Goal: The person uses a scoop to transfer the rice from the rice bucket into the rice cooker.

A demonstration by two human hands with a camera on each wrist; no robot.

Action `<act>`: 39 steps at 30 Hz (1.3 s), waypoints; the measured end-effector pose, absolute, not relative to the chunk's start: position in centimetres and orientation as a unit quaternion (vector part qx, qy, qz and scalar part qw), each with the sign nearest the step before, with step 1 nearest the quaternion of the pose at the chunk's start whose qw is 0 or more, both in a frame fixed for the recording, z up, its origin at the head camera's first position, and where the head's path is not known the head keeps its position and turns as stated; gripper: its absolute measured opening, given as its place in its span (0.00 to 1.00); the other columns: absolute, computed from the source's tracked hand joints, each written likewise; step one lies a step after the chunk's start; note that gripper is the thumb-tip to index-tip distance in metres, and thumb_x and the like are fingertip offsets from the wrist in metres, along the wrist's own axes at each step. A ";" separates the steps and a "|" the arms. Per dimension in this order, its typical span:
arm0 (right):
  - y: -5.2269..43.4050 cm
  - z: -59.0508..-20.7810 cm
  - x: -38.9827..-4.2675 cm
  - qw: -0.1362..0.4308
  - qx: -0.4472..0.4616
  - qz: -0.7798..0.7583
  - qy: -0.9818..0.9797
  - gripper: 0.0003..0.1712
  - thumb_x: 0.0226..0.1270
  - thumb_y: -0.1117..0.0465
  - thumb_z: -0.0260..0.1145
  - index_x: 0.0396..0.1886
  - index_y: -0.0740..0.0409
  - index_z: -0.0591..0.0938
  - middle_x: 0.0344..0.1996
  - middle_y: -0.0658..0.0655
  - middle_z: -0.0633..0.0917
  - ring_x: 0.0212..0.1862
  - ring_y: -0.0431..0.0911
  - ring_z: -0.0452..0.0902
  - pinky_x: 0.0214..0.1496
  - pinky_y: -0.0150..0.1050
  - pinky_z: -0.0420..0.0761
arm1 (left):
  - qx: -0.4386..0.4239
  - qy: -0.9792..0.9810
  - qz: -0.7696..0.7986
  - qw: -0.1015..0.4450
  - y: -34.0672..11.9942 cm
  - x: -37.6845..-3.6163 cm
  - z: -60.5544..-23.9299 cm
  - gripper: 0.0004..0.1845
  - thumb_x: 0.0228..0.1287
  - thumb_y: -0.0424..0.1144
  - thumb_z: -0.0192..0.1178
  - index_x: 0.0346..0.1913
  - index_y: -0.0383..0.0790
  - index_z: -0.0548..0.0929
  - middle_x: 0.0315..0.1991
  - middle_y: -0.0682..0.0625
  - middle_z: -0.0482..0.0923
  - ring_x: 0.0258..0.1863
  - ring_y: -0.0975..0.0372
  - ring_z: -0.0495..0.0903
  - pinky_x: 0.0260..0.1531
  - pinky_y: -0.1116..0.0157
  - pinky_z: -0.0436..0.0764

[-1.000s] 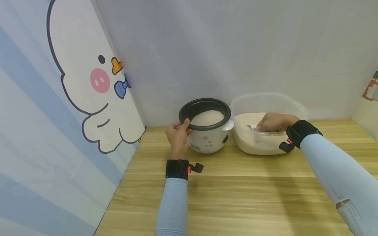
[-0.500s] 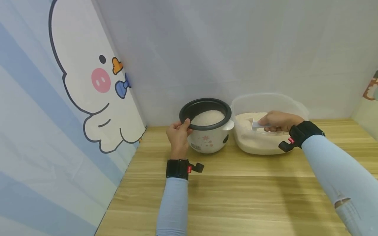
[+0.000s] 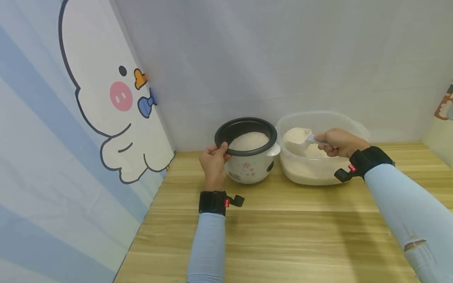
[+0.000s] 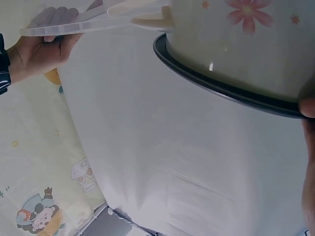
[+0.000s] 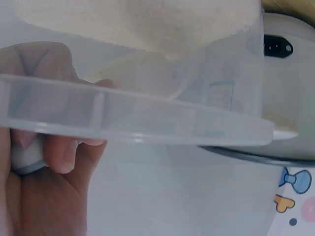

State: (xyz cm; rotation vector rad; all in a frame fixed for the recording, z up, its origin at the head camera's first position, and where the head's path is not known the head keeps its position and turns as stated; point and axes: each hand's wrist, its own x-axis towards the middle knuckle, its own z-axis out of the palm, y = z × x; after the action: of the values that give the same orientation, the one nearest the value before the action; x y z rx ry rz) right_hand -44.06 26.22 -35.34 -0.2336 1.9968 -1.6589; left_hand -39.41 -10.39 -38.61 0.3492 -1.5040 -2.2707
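Right hand is gripping a heaped clear plastic scoop while left hand is pinching the small white rice cooker's black rim, so tilting probably spills grains.

Head view: high, facing forward-down at table corner, mid-distance. Left wrist view: low, very close under rice cooker, facing up. Right wrist view: against plastic tub. All share cooker.

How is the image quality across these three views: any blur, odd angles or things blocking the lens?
Head view: even, soft light, sharp, with the scoop, the rice cooker and both hands clear. Left wrist view: upside down, looking up at the cooker's rim, mostly wall. Right wrist view: the clear tub fills the frame at close range, hazing the right hand behind it.
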 end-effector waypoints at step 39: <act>20.4 -30.6 -42.4 0.165 -0.079 -0.753 0.633 0.20 0.78 0.58 0.42 0.59 0.69 0.59 0.24 0.50 0.68 0.18 0.36 0.57 0.19 0.27 0.53 | 0.117 -0.545 -0.808 0.192 -10.6 -39.6 -38.8 0.25 0.56 0.34 0.69 0.51 0.24 0.72 0.32 0.45 0.73 0.24 0.63 0.80 0.30 0.68 0.85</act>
State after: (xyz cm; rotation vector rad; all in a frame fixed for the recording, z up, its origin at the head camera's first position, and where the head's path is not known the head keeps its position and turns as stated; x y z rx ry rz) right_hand -42.37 20.36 -30.61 -0.2240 1.8022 -2.1439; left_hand -39.55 -10.57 -38.82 0.3295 -1.5289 -2.2684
